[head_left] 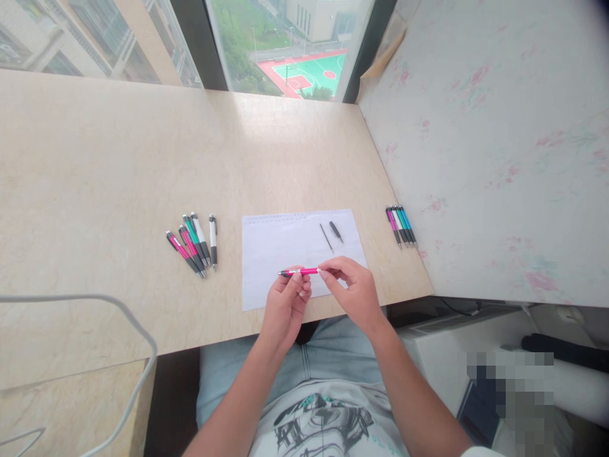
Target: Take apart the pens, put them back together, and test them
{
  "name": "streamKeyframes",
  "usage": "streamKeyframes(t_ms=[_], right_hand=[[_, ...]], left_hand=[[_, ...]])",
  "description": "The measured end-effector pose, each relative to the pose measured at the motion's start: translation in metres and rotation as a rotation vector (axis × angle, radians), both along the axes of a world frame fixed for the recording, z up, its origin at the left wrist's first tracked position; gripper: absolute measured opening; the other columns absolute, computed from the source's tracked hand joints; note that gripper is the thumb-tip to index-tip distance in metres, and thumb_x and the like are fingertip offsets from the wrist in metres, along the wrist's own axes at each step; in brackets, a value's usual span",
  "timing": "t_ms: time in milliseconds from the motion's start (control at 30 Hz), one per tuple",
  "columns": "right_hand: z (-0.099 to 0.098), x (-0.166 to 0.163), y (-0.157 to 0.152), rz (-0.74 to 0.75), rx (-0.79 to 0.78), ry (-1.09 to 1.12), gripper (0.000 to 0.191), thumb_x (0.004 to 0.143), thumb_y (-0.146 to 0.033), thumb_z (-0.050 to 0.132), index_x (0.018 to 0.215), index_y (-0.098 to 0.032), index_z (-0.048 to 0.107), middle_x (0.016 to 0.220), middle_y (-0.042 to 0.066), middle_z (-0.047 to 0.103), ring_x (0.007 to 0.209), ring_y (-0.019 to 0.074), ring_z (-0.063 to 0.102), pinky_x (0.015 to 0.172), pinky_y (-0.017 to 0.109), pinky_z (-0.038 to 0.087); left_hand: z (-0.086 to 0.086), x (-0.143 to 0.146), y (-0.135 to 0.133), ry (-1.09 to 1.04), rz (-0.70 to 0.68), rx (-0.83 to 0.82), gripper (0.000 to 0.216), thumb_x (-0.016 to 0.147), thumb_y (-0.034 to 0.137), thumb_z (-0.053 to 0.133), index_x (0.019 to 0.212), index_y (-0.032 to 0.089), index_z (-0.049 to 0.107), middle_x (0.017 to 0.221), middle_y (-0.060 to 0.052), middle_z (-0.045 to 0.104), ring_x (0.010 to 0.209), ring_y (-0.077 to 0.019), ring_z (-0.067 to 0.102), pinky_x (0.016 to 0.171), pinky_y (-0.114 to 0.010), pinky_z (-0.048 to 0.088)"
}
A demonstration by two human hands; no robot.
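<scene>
Operator: Counter first. What does it carry?

Observer: Your pale, stone-look counter [118,158] runs under the window [285,44], and a white sheet of paper [271,247] lies on it straight in front of you. I'll place everything by that sheet. Off to its right, where the counter ends, stands a wall [499,146] papered with faded pink flowers.

Operator: And to either side of the sheet?

Observer: Left of the sheet, near it but apart, five pens [193,244] lie in a loose fan, with pink, green and white barrels and dark grips. Right of the sheet, close to the wall, four pens [401,225] lie side by side, touching. Well to the left of the sheet and nearer to you, a grey cable [143,343] loops over the counter's near edge.

Operator: The hands?

Observer: Both are over the sheet's near edge. Your left hand [285,304] has its fingers [302,291] closed round the dark-tipped end of a pink pen [299,271]. Your right hand [354,289], at the sheet's near right corner, pinches the pen's other end narrowly between thumb and forefinger. The pen lies level between them, above the near part of the sheet. Whether it touches the paper I cannot tell.

Operator: And the smallest bits?

Observer: Toward the sheet's far right corner lie a thin dark refill [326,237] and, just to its right, a short black piece [335,231]. They lie apart, both slanted. Faint print runs along the sheet's far edge, too small to read.
</scene>
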State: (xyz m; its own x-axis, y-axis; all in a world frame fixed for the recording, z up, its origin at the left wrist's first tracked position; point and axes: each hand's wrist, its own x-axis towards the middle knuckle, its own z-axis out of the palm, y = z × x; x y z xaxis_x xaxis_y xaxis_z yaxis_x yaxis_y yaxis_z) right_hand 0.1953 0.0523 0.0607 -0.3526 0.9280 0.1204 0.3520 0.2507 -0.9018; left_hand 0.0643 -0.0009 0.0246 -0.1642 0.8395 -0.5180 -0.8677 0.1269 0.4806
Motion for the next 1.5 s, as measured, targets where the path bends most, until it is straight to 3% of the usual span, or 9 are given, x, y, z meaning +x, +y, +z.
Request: streamKeyframes(t_ms=[533,667,867,1000,1267,1500], right_hand=[[0.011,-0.005,-0.003,0.010,0.036,-0.086,0.013,0.091,-0.028,0.058,0.091,-0.024,0.070,0.088,0.003,0.070,0.075,0.0163,0.063,0.071,0.031,0.054],[-0.002,0.004,0.004,-0.020,0.061,-0.158,0.015,0.092,-0.029,0.055,0.091,-0.023,0.070,0.089,0.004,0.070,0.077,0.0169,0.063,0.067,0.029,0.052],[-0.033,0.021,0.027,-0.186,0.161,-0.616,0.017,0.089,-0.026,0.058,0.102,-0.021,0.068,0.095,0.005,0.069,0.073,0.0176,0.061,0.071,0.032,0.046],[-0.040,0.011,0.034,-0.233,0.186,-0.773,0.020,0.089,-0.030,0.059,0.106,-0.022,0.067,0.100,0.006,0.068,0.082,0.0205,0.062,0.064,0.031,0.042],[-0.045,-0.005,0.041,-0.234,0.188,-0.876,0.010,0.091,-0.024,0.055,0.089,-0.022,0.065,0.093,0.007,0.065,0.085,0.0216,0.058,0.058,0.030,0.036],[-0.046,-0.003,0.040,-0.213,0.232,-0.861,0.013,0.093,-0.024,0.053,0.087,-0.022,0.064,0.093,0.009,0.063,0.094,0.0249,0.053,0.059,0.031,0.038]], left_hand=[[-0.002,-0.001,-0.001,-0.159,-0.005,0.030,0.014,0.081,0.019,0.073,0.092,0.012,0.069,0.080,-0.002,0.061,0.066,-0.0042,0.054,0.064,-0.014,0.049],[-0.001,-0.005,0.000,-0.205,0.020,0.031,0.014,0.079,0.019,0.074,0.090,0.011,0.069,0.080,-0.002,0.060,0.065,-0.0038,0.053,0.062,-0.014,0.048],[-0.001,-0.009,0.001,-0.250,0.043,0.037,0.014,0.078,0.018,0.075,0.089,0.011,0.069,0.078,-0.001,0.059,0.062,-0.0027,0.050,0.058,-0.013,0.046],[-0.004,-0.008,0.001,-0.219,0.041,0.037,0.017,0.078,0.018,0.076,0.092,0.010,0.069,0.079,-0.002,0.059,0.064,-0.0032,0.051,0.060,-0.013,0.047],[-0.004,-0.011,0.000,-0.181,0.043,0.041,0.018,0.078,0.020,0.076,0.092,0.012,0.070,0.080,-0.001,0.059,0.065,-0.0035,0.051,0.061,-0.014,0.048],[-0.005,-0.011,0.001,-0.153,0.030,0.027,0.017,0.078,0.021,0.076,0.091,0.013,0.069,0.079,-0.001,0.060,0.065,-0.0047,0.052,0.061,-0.015,0.048]])
